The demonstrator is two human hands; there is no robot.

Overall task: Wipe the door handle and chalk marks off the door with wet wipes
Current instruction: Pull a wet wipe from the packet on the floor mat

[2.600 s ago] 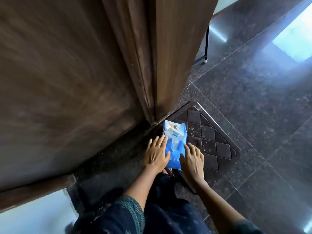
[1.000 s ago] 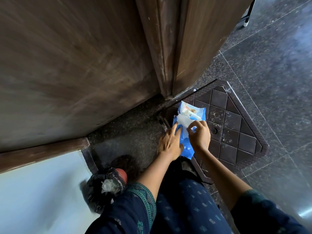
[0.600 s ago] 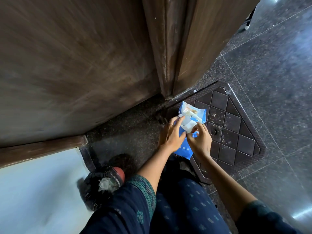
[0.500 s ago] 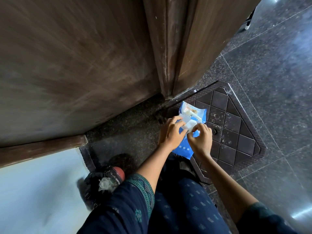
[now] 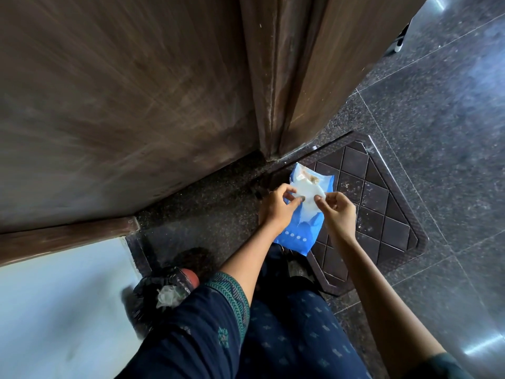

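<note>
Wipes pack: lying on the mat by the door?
Yes: the blue wipes pack lies on the dark floor mat, while both hands pinch a white wipe over it.

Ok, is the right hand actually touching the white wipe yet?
Touching. In the head view the right hand pinches the edge of the white wipe between thumb and fingertips, above the blue wipes pack; the left hand pinches its other side.

Ahead: we see the door [image 5: 123, 91] and its edge [image 5: 273, 77] rising just beyond the wipes pack [image 5: 303, 214].
Right: open floor [image 5: 437, 132] past the mat [image 5: 382, 209].
Left: a black bin [image 5: 161, 294] stands beside our knee, near the wall [image 5: 54, 310].
</note>
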